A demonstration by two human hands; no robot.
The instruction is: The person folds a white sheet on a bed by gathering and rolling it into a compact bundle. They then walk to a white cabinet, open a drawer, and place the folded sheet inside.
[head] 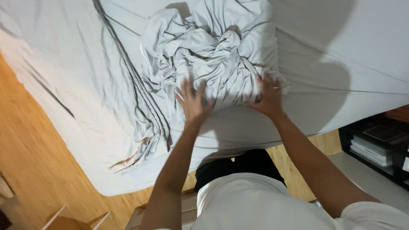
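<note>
While we lean over the bed (76, 85) covered in a pale grey sheet, our left hand (194, 102) rests flat with fingers spread on the crumpled pale grey fabric bundle (213, 51) at upper centre. Our right hand (268, 98) presses its lower right edge; we cannot tell whether it grips.

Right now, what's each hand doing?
Left hand: open, fingers spread on the crumpled grey sheet.
Right hand: on the sheet's edge; grip cannot be told.
</note>
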